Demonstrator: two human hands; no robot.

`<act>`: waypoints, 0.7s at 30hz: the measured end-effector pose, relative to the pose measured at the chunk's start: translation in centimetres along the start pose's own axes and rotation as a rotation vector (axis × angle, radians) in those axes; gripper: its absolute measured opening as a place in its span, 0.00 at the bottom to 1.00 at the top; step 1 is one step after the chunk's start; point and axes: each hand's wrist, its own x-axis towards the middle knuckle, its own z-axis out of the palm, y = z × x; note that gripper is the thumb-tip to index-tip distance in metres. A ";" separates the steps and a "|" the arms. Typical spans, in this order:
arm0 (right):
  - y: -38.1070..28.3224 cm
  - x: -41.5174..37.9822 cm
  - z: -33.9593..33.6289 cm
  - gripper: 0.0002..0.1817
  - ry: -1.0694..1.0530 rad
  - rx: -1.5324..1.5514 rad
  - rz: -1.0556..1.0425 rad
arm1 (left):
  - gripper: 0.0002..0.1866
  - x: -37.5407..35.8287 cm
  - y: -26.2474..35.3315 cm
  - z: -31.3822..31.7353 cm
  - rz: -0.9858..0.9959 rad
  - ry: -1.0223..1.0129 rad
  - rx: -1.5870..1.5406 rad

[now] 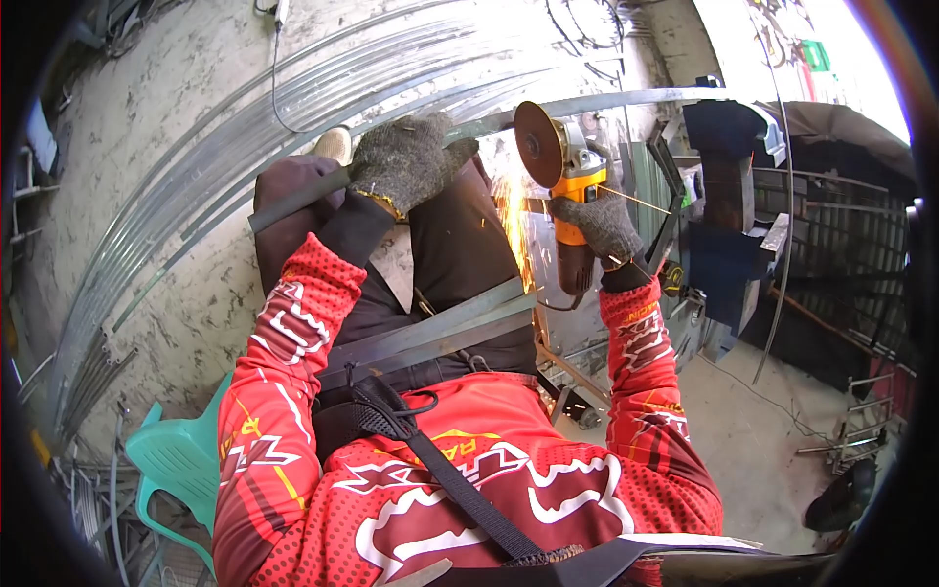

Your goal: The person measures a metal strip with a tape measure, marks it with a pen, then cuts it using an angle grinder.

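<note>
My left hand [403,164], in a grey knitted glove, is closed around a long flat metal bar [298,199] that runs across in front of my knees. In the matching glove, my right hand [603,227] grips a yellow-orange angle grinder [579,186]. The grinder's brown disc [539,147] is at the bar, and bright sparks [515,220] stream down toward my lap. Where exactly the disc meets the metal is hidden behind it. Across my thighs lie several flat metal strips [440,331].
Long metal profiles [186,186] cover the floor on the left and ahead. A green plastic chair [186,445] stands at my left. Dark metal frames [729,186] are on the right, with a cable [773,391] on the floor there.
</note>
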 end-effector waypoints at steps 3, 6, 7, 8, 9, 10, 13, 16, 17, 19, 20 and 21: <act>-0.3 -0.1 0.2 0.49 0.014 -0.001 -0.017 | 0.34 0.1 -0.1 0.3 0.006 0.020 0.037; -0.1 0.0 0.1 0.50 0.014 -0.037 -0.034 | 0.34 0.0 -0.3 0.5 0.032 0.056 -0.006; -0.1 0.1 0.1 0.50 0.013 -0.070 -0.060 | 0.34 -0.1 -0.3 0.5 0.032 0.057 -0.007; 0.0 0.1 0.1 0.50 0.013 -0.071 -0.061 | 0.33 -0.1 -0.3 0.5 0.020 0.060 0.010; 0.0 0.2 0.1 0.50 0.013 -0.074 -0.068 | 0.33 -0.1 -0.3 0.6 0.009 0.064 0.026; 0.0 0.2 0.1 0.50 0.014 -0.078 -0.075 | 0.33 -0.1 -0.3 0.6 0.009 0.064 0.025; 0.2 0.3 0.0 0.51 0.003 -0.077 -0.072 | 0.32 -0.1 -0.5 0.7 0.027 0.080 0.000; 0.2 0.3 -0.1 0.51 0.011 -0.089 -0.087 | 0.32 0.0 -0.5 0.7 0.031 0.063 -0.013; 0.1 0.3 -0.1 0.51 0.011 -0.090 -0.087 | 0.32 0.0 -0.5 0.6 0.041 0.056 0.002; 0.0 0.2 -0.1 0.52 0.006 -0.102 -0.054 | 0.31 0.0 -0.6 0.8 0.050 0.048 0.016; 0.0 0.2 -0.2 0.52 0.006 -0.102 -0.054 | 0.31 0.0 -0.7 1.0 0.060 0.072 0.018; 0.0 0.2 -0.1 0.52 0.006 -0.092 -0.059 | 0.31 0.0 -0.6 0.9 0.070 0.095 0.020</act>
